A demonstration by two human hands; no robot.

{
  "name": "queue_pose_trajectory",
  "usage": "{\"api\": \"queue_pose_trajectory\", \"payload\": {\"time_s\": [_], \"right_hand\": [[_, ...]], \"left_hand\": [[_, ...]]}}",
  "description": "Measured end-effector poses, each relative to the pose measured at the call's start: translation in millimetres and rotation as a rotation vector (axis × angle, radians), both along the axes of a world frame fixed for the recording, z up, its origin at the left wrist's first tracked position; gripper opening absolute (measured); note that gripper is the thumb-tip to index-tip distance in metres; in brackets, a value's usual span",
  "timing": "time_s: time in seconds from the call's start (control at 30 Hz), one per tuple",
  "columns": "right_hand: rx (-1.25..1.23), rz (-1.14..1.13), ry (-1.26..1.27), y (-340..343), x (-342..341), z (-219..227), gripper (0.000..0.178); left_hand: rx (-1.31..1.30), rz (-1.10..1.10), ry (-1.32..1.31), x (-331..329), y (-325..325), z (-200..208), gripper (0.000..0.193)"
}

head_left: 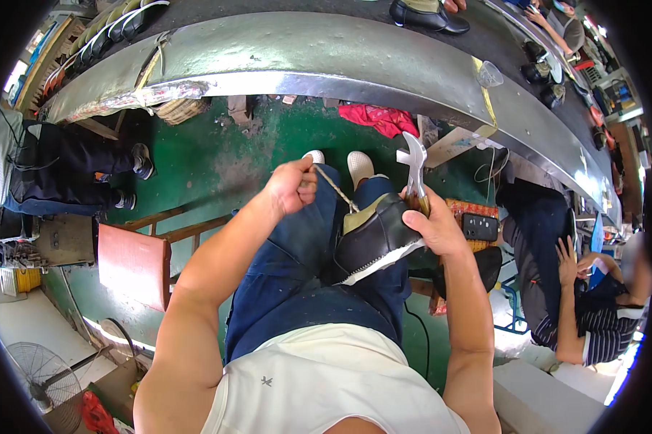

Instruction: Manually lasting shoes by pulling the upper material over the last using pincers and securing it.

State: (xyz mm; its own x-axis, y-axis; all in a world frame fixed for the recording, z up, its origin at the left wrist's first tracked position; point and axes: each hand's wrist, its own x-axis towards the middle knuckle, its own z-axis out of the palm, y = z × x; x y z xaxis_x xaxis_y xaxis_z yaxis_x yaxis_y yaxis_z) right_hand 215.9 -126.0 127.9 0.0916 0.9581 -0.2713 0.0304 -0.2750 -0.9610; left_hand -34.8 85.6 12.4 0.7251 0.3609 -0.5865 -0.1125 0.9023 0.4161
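Observation:
Over my lap lies a black shoe upper (373, 242) with an olive collar and a rough white lower edge. My right hand (442, 226) is wrapped round its right end and also grips a pair of metal lasting pincers (415, 160), whose jaws point away from me. A thin twisted cord (332, 182) runs taut from the collar up to my left hand (293, 186), closed on its other end. That hand is raised to the left of the shoe, apart from it.
A long metal-edged conveyor bench (268, 54) curves across the far side, with shoes on it. A pinkish stool (133, 264) stands left. A dark phone (479, 227) lies right of my right hand. People are at both sides; a fan (43, 383) is at lower left.

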Motion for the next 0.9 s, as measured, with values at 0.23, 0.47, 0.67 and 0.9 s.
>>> {"api": "queue_pose_trajectory", "payload": {"time_s": [0.23, 0.47, 0.67, 0.9], "right_hand": [[-0.095, -0.435, -0.02, 26, -2, -27, 0.045], [0.086, -0.307, -0.181, -10, -45, -88, 0.054], [-0.484, -0.369, 0.187, -93, -49, -84, 0.04], [-0.347, 0.297, -0.632, -104, -35, -13, 0.04]], "left_hand": [[1.355, -0.379, 0.269, 9, -143, 42, 0.102], [1.167, -0.233, 0.414, 13, -112, -16, 0.061], [0.849, -0.473, 0.442, 10, -110, -1, 0.054], [0.778, -0.459, 0.157, -2, -127, 6, 0.092]]}}
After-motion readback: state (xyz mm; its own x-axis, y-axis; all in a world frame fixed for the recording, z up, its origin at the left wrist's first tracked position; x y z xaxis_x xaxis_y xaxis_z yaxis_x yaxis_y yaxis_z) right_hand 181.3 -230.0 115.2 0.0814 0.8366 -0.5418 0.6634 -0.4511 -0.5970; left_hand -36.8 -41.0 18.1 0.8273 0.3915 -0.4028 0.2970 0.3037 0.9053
